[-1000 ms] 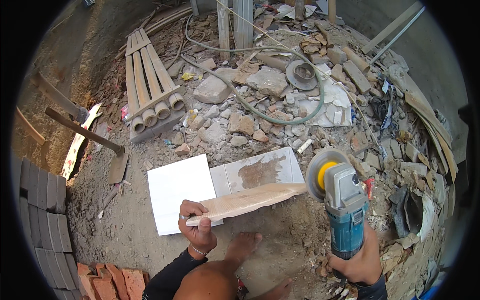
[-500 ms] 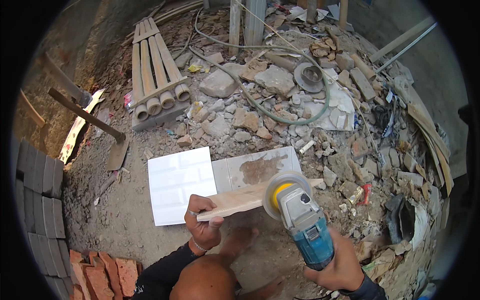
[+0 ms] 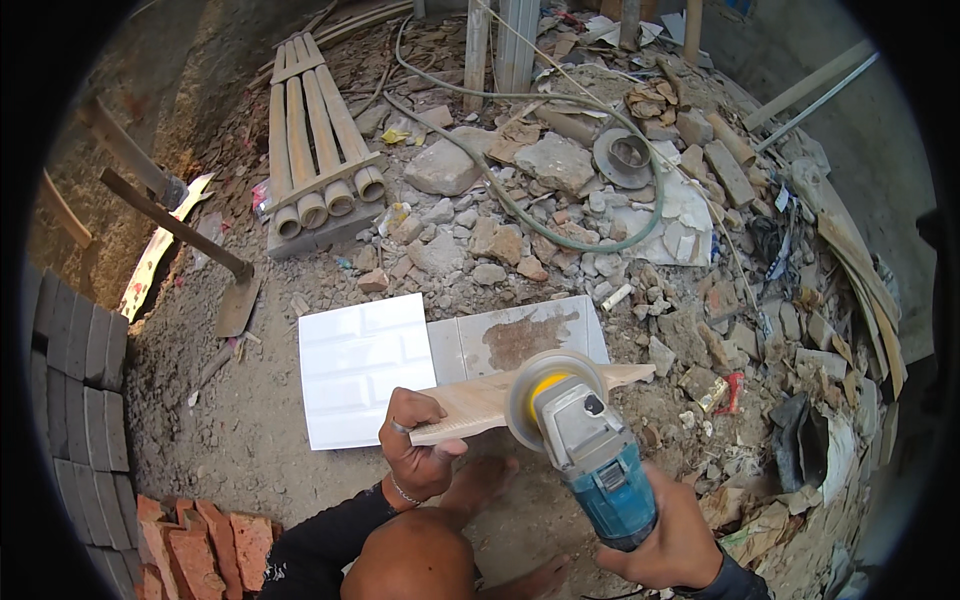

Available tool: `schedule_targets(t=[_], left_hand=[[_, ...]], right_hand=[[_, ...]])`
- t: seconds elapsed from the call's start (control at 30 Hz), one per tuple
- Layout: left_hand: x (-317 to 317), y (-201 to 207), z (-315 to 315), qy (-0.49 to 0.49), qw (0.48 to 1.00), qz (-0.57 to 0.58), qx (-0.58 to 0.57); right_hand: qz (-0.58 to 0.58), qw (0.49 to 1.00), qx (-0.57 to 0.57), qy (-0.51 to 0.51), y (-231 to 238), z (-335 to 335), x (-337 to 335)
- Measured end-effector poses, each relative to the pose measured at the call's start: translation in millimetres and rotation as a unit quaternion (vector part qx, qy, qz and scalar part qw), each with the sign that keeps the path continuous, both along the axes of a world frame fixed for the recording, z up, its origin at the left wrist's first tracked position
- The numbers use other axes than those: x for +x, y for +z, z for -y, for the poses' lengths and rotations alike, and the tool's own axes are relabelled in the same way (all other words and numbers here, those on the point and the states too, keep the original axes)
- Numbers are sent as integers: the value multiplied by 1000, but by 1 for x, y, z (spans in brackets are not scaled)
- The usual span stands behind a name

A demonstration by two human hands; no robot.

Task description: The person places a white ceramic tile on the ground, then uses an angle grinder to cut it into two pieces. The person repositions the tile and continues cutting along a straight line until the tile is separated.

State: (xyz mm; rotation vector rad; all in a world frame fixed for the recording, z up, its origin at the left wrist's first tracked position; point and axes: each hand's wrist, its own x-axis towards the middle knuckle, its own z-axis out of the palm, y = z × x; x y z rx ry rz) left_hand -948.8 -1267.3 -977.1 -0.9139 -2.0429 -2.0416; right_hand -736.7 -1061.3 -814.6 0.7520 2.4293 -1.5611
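Note:
My left hand (image 3: 415,445) grips the near left end of a tan wood-patterned tile (image 3: 470,400), thumb below and fingers over it. The tile is tilted, and its near edge shows a curved cut. A teal and grey angle grinder (image 3: 610,490) is in my right hand (image 3: 672,530), whose fingers wrap round its body. Its round disc (image 3: 527,405) lies at the tile's near edge, right of my left hand, and covers part of that edge. Whether the disc touches the tile I cannot tell. Beneath and beyond lie a white brick-patterned tile (image 3: 365,370) and a grey slab (image 3: 530,335) with a brown wet patch.
Broken concrete and rubble (image 3: 490,240) spread ahead and to the right, crossed by a green hose (image 3: 560,240). Bundled pipes (image 3: 320,140) lie at the far left, near a hoe (image 3: 238,305). Grey blocks (image 3: 85,410) and red bricks (image 3: 205,550) are stacked at left.
The grinder's disc has moved left along the tile's near edge, closer to my left hand. My left hand and the tile have shifted slightly to the right.

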Motion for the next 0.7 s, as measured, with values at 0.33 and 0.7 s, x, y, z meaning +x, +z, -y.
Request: schedule_targets(t=[0.33,0.7], left_hand=[[-2,2,-2,-1,1000,-2,0],[-3,2,-2,0,1000,1,4]], right_hand=[[-7,1000,-5,8,2,2,-8],[14,1000,-14,-23,3,-5,1]])
